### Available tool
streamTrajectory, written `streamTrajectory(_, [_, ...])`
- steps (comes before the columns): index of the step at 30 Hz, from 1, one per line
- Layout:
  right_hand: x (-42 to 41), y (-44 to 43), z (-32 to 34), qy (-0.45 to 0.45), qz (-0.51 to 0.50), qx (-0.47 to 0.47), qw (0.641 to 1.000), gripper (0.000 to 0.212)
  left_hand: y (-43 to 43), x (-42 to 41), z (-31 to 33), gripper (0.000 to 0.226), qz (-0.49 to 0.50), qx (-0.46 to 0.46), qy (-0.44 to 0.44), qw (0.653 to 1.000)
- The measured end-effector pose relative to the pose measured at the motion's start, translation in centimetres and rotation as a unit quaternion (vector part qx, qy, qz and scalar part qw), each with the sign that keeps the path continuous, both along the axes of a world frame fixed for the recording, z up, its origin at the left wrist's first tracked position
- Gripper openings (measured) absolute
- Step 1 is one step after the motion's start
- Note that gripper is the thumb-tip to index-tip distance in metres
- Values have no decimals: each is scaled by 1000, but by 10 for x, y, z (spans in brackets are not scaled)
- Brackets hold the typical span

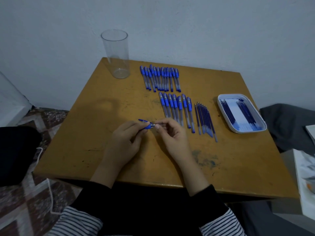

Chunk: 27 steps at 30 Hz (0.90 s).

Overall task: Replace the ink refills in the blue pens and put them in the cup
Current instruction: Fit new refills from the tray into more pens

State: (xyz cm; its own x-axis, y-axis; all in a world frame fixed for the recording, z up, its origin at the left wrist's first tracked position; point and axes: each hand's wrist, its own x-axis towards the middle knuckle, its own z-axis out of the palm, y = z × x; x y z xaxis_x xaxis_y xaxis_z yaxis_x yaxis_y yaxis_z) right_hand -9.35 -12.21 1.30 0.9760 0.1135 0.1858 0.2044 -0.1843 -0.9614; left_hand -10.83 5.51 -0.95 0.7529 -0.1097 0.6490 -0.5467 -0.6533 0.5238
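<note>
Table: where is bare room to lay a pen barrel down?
Bare: the left side of the table, between the cup and the left hand; also the near right corner, below the tray. Crowded: pen rows and refills beyond the right hand.

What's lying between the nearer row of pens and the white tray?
A row of loose ink refills, side by side on the table, in the head view.

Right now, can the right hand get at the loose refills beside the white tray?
Probably yes, once it frees itself: the right hand pinches the tip of the pen held by the left hand. The refills lie close on its right; only a low row of pens lies between.
</note>
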Motion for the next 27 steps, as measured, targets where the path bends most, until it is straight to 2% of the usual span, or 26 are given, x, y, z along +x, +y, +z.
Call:
streamTrajectory(5, [3,1,-5,6,-8,-34,999,9,-2,-2,-2,23,8,34,1,999])
streamTrajectory(11, [-1,-1,-1,-17,41,38,998,28,-1,-2,0,23,19,7,-5,1000])
streamTrajectory(17, [2,-1,-3,-8,27,6,1000,8,-1,-4,0,22,17,19,-20,999])
streamTrajectory(20, [1,-1,-3,-3,22,21,1000,11,-1,-4,0,21,18,16,-23,999])
streamTrajectory(23, [-1,-3,-2,0,43,66,997,25,-2,-3,0,20,19,14,-29,999])
streamTrajectory(27, [0,-1,-3,-7,56,39,998,18,-1,-4,-2,20,24,18,-22,999])
